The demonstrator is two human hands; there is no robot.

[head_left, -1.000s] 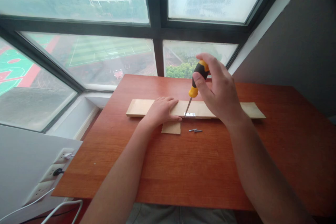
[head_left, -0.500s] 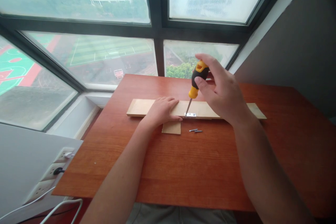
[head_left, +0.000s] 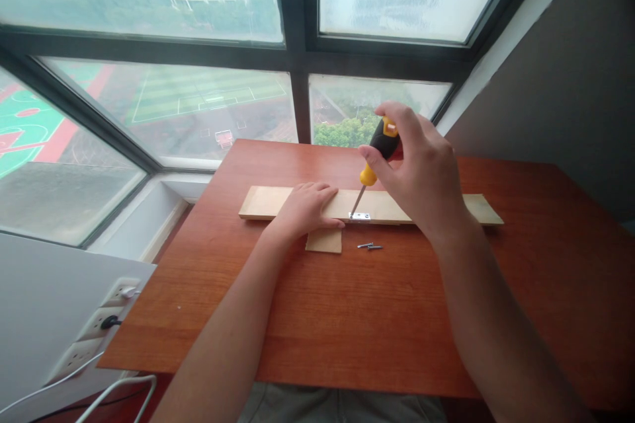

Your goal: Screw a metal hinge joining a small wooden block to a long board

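Observation:
My left hand lies flat on a long pale wooden board, fingers stretched along its top and thumb by its front edge. My right hand is closed around the yellow and black handle of a screwdriver, which leans to the right. Its tip meets the left end of a small metal plate at the board's front edge; whether a screw sits under the tip is too small to tell. A short tan piece sticks out from beneath the board below my left hand.
Loose screws lie on the reddish-brown table in front of the board. Large windows rise behind the table's far edge. Wall sockets with plugs and cables are at the left.
My right hand has shifted slightly right, its thumb and fingers turning about the handle, and the screwdriver leans further right. Its tip stays at the plate. My left hand has not moved.

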